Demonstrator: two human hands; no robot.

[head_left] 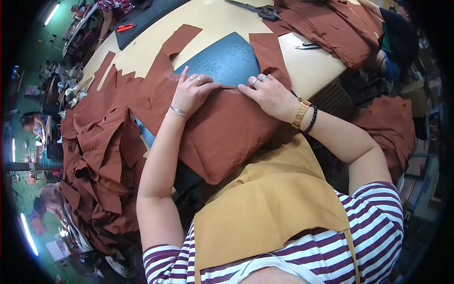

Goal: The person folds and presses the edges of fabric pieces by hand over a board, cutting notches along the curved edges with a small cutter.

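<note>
A rust-brown cloth piece hangs over the table's near edge, its upper edge lying across a dark blue board. My left hand pinches that edge at its left part, thumb pointing right and one finger raised. To the right, my right hand grips the same edge between thumb and fingers. A short stretch of the edge runs between the two hands. Whitish marks show on the cloth near it. More brown cloth strips lie left of the board, and another strip lies behind my right hand.
Cream table bears black scissors, red-handled snips, small snips and a stack of brown cloth. Heaps of cloth hang at left and lie at right. Other people are at the far edge and left.
</note>
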